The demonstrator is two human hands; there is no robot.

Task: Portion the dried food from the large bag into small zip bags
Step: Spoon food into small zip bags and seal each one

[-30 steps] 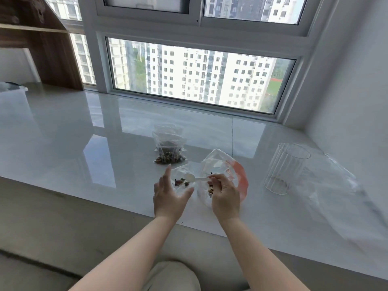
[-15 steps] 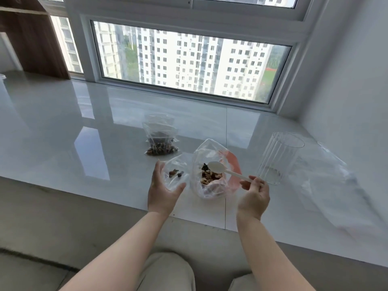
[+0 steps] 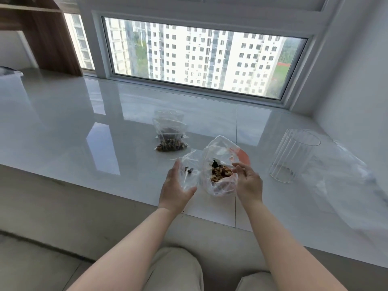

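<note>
My left hand (image 3: 174, 190) holds a small clear zip bag (image 3: 190, 173) upright with its mouth open; a few dark pieces lie inside it. Right beside it stands the large clear bag (image 3: 220, 150) with a red patch on its far side, and brown and black dried food (image 3: 220, 173) shows in it. My right hand (image 3: 249, 183) is at the large bag's right rim, fingertips drawn together at the opening. The white spoon is not visible.
Two filled small zip bags (image 3: 170, 139) lie stacked behind on the glossy white sill (image 3: 84, 133). A ribbed clear glass (image 3: 291, 156) stands at the right, with loose clear plastic (image 3: 346, 177) beyond it. A wooden shelf (image 3: 42, 34) is at the far left.
The right hand carried the spoon from the small bag back over the large bag, then moved in to its rim. The spoon has dropped out of sight. The left hand kept holding the small bag.
</note>
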